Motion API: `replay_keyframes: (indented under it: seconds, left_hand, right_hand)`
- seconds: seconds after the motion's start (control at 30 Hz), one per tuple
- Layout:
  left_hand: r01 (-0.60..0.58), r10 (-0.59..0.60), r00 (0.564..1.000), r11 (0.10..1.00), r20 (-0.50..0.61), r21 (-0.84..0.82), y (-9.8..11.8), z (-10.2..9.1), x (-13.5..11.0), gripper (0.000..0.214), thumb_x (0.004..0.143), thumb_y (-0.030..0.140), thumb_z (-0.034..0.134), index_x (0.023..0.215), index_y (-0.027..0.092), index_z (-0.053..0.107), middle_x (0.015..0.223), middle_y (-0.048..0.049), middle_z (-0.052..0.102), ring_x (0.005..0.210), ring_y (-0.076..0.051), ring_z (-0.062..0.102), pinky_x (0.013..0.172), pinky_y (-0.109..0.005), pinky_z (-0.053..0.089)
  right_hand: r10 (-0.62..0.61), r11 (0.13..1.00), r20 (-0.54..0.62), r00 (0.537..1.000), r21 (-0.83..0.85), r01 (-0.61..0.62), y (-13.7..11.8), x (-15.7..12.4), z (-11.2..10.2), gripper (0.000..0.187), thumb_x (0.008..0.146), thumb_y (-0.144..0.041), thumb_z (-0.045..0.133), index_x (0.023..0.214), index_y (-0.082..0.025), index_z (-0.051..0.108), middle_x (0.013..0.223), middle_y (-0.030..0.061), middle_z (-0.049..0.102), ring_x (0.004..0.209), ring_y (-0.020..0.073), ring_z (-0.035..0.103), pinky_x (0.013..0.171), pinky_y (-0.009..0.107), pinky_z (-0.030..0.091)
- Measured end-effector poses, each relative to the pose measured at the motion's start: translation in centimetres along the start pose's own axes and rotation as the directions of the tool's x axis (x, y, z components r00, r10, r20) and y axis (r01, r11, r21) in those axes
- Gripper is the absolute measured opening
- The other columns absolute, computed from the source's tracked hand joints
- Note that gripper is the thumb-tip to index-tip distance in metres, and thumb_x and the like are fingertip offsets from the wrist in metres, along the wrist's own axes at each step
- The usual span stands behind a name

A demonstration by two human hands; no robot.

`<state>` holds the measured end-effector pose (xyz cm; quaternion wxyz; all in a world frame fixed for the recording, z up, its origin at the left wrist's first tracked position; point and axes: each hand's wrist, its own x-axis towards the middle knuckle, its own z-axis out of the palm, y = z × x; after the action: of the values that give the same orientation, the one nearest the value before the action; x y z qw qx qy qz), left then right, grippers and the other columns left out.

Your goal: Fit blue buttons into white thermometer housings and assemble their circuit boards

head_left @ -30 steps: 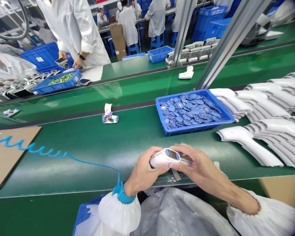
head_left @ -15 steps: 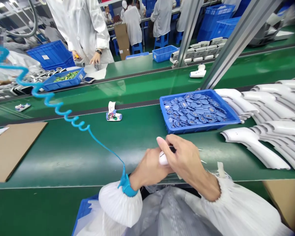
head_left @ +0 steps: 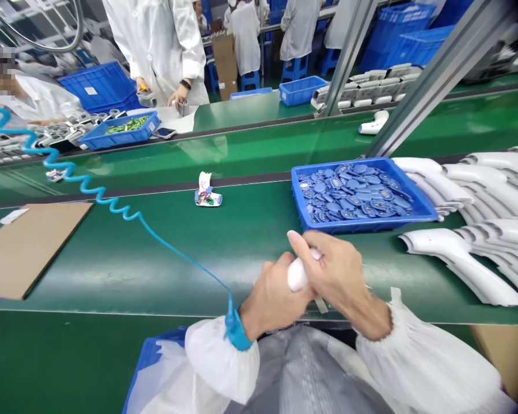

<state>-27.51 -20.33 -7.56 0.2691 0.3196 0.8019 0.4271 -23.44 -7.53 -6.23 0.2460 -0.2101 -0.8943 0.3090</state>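
Counted: one left hand (head_left: 271, 302), one right hand (head_left: 336, 276), one held housing (head_left: 297, 275), one blue tray (head_left: 362, 226), one cardboard sheet (head_left: 34, 247), one coiled cord (head_left: 112, 208).

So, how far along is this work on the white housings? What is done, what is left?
Done: I cannot tell, no finished pile shows. In hand: a white housing, gripped by the left hand and right hand. Remaining: the rows of white housings and the blue tray full of blue parts.
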Motion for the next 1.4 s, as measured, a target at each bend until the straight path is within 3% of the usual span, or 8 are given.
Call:
replay_keyframes:
  seconds: [0.17, 0.4, 0.67, 0.8, 0.9, 1.03, 1.23, 1.4]
  left_hand:
    - [0.014, -0.004, 0.996, 0.994, -0.09, 0.112, 0.3, 0.8, -1.1, 0.019, 0.087, 0.031, 0.065, 0.098, 0.02, 0.055, 0.085, -0.0043, 0.068, 0.07, -0.023, 0.062, 0.062, -0.032, 0.036]
    - [0.067, 0.006, 0.959, 0.967, -0.284, 0.246, -1.7, -7.9, -2.8, 0.023, 0.087, 0.028, 0.073, 0.107, 0.027, 0.061, 0.095, 0.0042, 0.069, 0.082, -0.018, 0.064, 0.073, -0.029, 0.045]
    - [0.145, 0.111, 0.962, 0.561, -0.248, 0.815, -3.2, -7.9, -0.2, 0.023, 0.091, 0.024, 0.07, 0.111, 0.017, 0.062, 0.097, -0.0081, 0.068, 0.093, -0.032, 0.063, 0.079, -0.043, 0.044]
    - [0.286, -0.054, 0.866, 0.869, -0.497, 0.405, -3.6, -8.1, 0.0, 0.023, 0.088, 0.037, 0.073, 0.102, 0.022, 0.065, 0.085, -0.0032, 0.067, 0.078, -0.026, 0.062, 0.068, -0.035, 0.043]
    - [0.191, -0.265, 0.808, 0.963, -0.526, -0.192, -4.6, -9.0, -0.6, 0.048, 0.078, 0.055, 0.079, 0.108, 0.021, 0.063, 0.093, -0.0036, 0.069, 0.082, -0.023, 0.063, 0.069, -0.032, 0.047]
    - [0.091, -0.342, 0.864, 0.827, -0.369, -0.554, -4.5, -9.1, -0.8, 0.05, 0.08, 0.058, 0.075, 0.102, 0.016, 0.06, 0.094, -0.0062, 0.067, 0.087, -0.022, 0.063, 0.075, -0.031, 0.051]
    - [0.054, -0.067, 0.954, 0.997, -0.292, -0.05, -0.4, -6.5, 0.7, 0.022, 0.092, 0.041, 0.067, 0.099, 0.021, 0.06, 0.086, 0.0015, 0.064, 0.076, -0.016, 0.055, 0.07, -0.028, 0.042]
    - [0.021, -0.002, 0.987, 0.994, -0.161, 0.111, 2.0, -4.3, 1.5, 0.015, 0.097, 0.035, 0.062, 0.104, 0.023, 0.056, 0.098, 0.0002, 0.065, 0.089, -0.021, 0.056, 0.078, -0.032, 0.04]
  right_hand:
    - [-0.03, 0.999, 0.103, 0.994, 0.026, 0.028, -0.7, 0.0, -0.1, 0.062, 0.103, -0.05, 0.039, 0.052, -0.019, 0.057, 0.054, 0.0006, 0.06, 0.052, 0.0113, 0.052, 0.058, 0.029, 0.029]
    - [-0.126, 0.983, 0.149, 0.981, -0.118, 0.144, 4.0, 7.7, -4.3, 0.024, 0.097, -0.033, 0.057, 0.089, -0.019, 0.076, 0.09, 0.0027, 0.076, 0.078, 0.0181, 0.067, 0.073, 0.03, 0.045]
    - [-0.296, 0.794, 0.425, 0.855, -0.388, 0.468, 6.7, 13.4, -0.2, 0.026, 0.097, -0.021, 0.05, 0.106, -0.01, 0.072, 0.104, 0.0165, 0.071, 0.101, 0.0301, 0.063, 0.088, 0.039, 0.046]
    - [-0.282, 0.802, 0.417, 0.864, -0.392, 0.451, 5.9, 13.8, -0.3, 0.029, 0.096, -0.013, 0.042, 0.101, -0.009, 0.07, 0.099, 0.0181, 0.069, 0.096, 0.0287, 0.062, 0.086, 0.038, 0.045]
    - [-0.256, 0.88, 0.345, 0.903, -0.303, 0.365, 5.7, 12.8, -2.3, 0.026, 0.093, -0.015, 0.047, 0.111, -0.01, 0.066, 0.104, 0.0148, 0.068, 0.094, 0.025, 0.062, 0.085, 0.036, 0.047]
    - [-0.147, 0.983, 0.347, 0.926, 0.155, 0.098, 5.1, 9.2, -4.7, 0.033, 0.092, -0.026, 0.056, 0.123, -0.025, 0.067, 0.106, 0.0056, 0.068, 0.09, 0.0198, 0.064, 0.082, 0.035, 0.053]
    - [0.121, 0.782, 0.446, 0.887, 0.507, -0.362, 2.1, 3.8, -4.0, 0.042, 0.084, -0.052, 0.071, 0.111, -0.021, 0.075, 0.08, 0.0037, 0.072, 0.068, 0.0165, 0.065, 0.07, 0.034, 0.057]
    - [0.15, 0.573, 0.387, 0.91, 0.715, -0.399, 0.9, 1.6, -1.5, 0.04, 0.078, -0.052, 0.079, 0.104, -0.022, 0.077, 0.1, 0.0067, 0.075, 0.089, 0.0193, 0.07, 0.08, 0.034, 0.059]
